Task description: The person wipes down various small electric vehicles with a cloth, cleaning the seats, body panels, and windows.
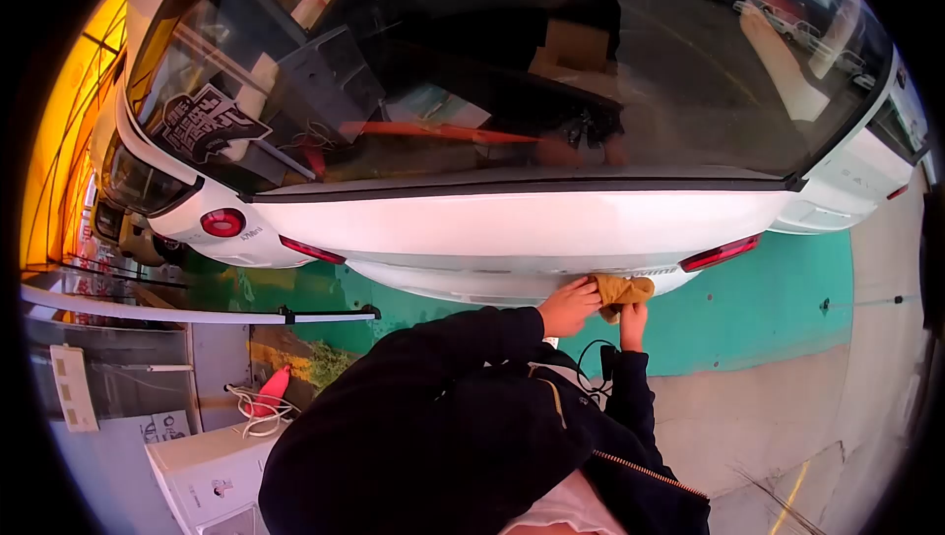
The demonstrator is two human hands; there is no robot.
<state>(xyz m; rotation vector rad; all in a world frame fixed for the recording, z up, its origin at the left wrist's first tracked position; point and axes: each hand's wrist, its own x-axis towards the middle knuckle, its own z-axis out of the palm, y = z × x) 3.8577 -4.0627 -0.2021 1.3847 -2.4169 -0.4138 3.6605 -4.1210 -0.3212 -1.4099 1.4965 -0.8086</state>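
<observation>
A brown cloth (pixel 624 290) is bunched up against the lower rear of a white car (pixel 532 225), near its right tail light (pixel 721 252). My left hand (pixel 569 310) grips the cloth's left side, with its fingertips at the fabric. From below, my right hand (pixel 634 326) holds the cloth's lower right end. The cloth partly covers the lettering on the car, and the fingers behind it are hidden.
A white pole (pixel 197 309) juts in from the left. Below it are a white box (pixel 212 471), a coiled cord and a pink-red object (pixel 271 389). A black cable (pixel 584 358) hangs near my right sleeve. More white vehicles flank the car.
</observation>
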